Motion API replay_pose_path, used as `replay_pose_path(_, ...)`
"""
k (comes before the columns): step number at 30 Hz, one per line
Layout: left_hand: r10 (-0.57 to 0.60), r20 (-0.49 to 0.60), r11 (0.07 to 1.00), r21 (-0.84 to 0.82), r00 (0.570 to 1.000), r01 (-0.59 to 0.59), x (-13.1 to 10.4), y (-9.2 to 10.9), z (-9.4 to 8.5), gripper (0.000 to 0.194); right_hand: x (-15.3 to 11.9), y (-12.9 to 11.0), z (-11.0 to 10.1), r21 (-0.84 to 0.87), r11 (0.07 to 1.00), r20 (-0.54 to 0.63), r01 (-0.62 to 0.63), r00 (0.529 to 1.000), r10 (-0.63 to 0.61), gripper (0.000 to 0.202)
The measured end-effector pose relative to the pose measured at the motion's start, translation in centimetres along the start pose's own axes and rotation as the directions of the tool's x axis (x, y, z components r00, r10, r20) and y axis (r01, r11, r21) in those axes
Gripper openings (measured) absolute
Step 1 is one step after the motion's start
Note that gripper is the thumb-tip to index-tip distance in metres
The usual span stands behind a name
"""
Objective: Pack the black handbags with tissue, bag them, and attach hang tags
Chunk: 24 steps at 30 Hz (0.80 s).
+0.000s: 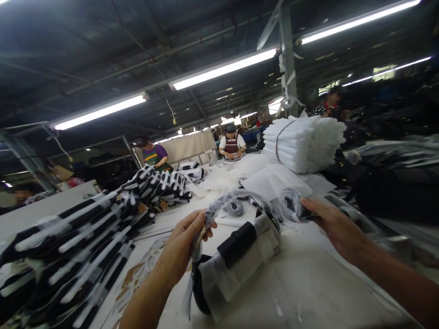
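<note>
In the head view, a small black bag (238, 244) lies tilted on the white table, partly covered by white wrapping sheet. A strap (222, 204) wrapped in clear film arches up from it. My left hand (187, 240) is closed around the near end of that strap, thumb on top. My right hand (325, 219) is at the right, its thumb and fingers pinched at the edge of a coil of clear plastic strip (291, 203); its fingertips are partly hidden. Another coil of clear strip (234, 208) lies behind the strap.
Rows of black bags with white wrapping (85, 237) are piled at the left. Paper tags and strips (140, 269) lie beside them. A tied bundle of white foam rolls (302, 141) stands behind right, near white sheets (270, 178). Co-workers (233, 144) are further back.
</note>
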State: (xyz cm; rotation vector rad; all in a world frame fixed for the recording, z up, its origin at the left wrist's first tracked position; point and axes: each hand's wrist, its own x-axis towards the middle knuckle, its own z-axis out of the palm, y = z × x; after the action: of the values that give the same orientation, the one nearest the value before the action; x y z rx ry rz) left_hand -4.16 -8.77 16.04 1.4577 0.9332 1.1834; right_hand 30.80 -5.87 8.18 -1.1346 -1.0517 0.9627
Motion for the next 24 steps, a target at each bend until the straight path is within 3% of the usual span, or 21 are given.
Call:
replay_pose_path(3, 0.02, -0.012, 1.0, 0.003, 1.0, -0.02, 0.4, 0.0, 0.1, 0.033, -2.9, -0.2, 1.8, 0.105, 0.951, 0.101, -0.291, 0.954, 0.281, 0.036)
replay_pose_path(7, 0.016, -0.045, 1.0, -0.021, 0.999, -0.017, 0.5, -0.1, 0.0, 0.032, -4.8, 2.0, 3.1, 0.136, 0.749, 0.228, -0.648, 0.756, 0.613, 0.023)
replay_pose_path(9, 0.021, -0.057, 1.0, -0.02, 0.998, -0.022, 0.5, -0.1, -0.2, 0.032, -5.2, 3.6, 3.0, 0.151, 0.667, 0.284, -0.73, 0.678, 0.678, 0.02)
replay_pose_path(13, 0.019, -0.06, 1.0, -0.015, 0.998, -0.02, 0.3, 0.0, -0.2, 0.033, -5.9, 5.6, 2.3, 0.205, 0.576, 0.437, -0.791, 0.601, 0.67, 0.035)
replay_pose_path(15, 0.019, -0.056, 1.0, -0.015, 0.998, -0.02, 0.2, 0.1, -0.2, 0.033, -6.5, 5.9, 2.1, 0.243, 0.574, 0.487, -0.782, 0.61, 0.625, 0.041)
replay_pose_path(19, 0.018, -0.05, 1.0, -0.018, 0.999, -0.019, 0.0, 0.1, 0.0, 0.035, -8.1, 6.2, 2.7, 0.315, 0.71, 0.529, -0.63, 0.737, 0.42, 0.033)
replay_pose_path(21, 0.016, -0.05, 1.0, -0.02, 0.999, -0.017, 0.0, 0.0, 0.1, 0.034, -8.8, 6.5, 3.1, 0.258, 0.801, 0.523, -0.54, 0.775, 0.355, 0.034)
replay_pose_path(24, 0.02, -0.053, 1.0, -0.02, 0.998, -0.021, 0.0, 0.0, 0.2, 0.034, -9.3, 7.1, 3.7, 0.07, 0.888, 0.405, -0.455, 0.826, 0.391, 0.039)
